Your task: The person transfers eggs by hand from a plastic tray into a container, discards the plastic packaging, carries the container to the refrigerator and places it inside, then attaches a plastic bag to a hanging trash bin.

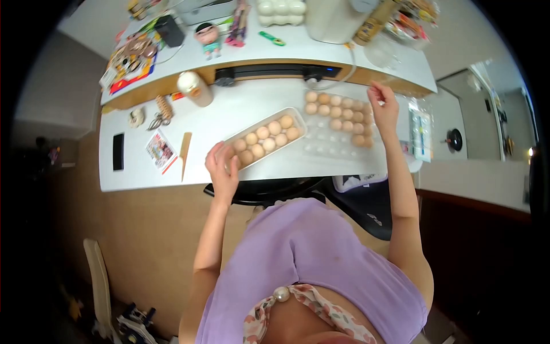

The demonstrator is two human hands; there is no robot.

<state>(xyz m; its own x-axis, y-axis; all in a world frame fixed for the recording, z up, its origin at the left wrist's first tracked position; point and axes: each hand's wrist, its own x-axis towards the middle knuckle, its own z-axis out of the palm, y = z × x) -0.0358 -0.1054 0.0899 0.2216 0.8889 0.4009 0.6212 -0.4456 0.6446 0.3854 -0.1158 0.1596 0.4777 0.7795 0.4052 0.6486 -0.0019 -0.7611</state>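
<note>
A long white container (302,118) lies at a slant on the desk and holds two rows of brown eggs (262,132). My left hand (222,169) is at its lower left end, thumb and fingers around that end beside the last eggs. To the right sits a clear plastic egg tray (327,137), with eggs (336,112) in its upper and right parts and bare hollows at its lower left. Above the tray's right edge, my right hand (384,106) is raised with its fingers drawn together; whatever is between them is too small to tell.
Left of the container are a bottle (195,89), a comb (185,155), a card (161,151) and a black phone-like object (118,152). Behind, a raised shelf (240,54) carries a doll (208,40) and a white egg holder (281,11). Plastic packets (421,135) lie at right.
</note>
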